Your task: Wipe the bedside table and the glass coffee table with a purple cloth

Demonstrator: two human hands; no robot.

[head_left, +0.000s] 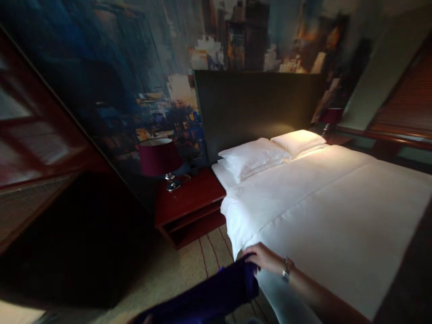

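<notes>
My right hand (265,257), with a metal watch on its wrist, is closed on the far end of a dark purple cloth (209,294) at the near left corner of the bed. The cloth stretches from that hand down to the bottom edge of the view. There a sliver of what seems to be my left hand (147,319) shows under the cloth's near end; its grip is hidden. The bed (337,211) is made with a smooth white sheet, and two white pillows (256,157) lie at its head.
A dark headboard (256,103) backs the bed, under a painted wall mural. A red nightstand (189,202) with a red-shaded lamp (160,157) stands left of the bed. A second lamp (330,117) stands at the far side. Striped carpet (209,252) lies below.
</notes>
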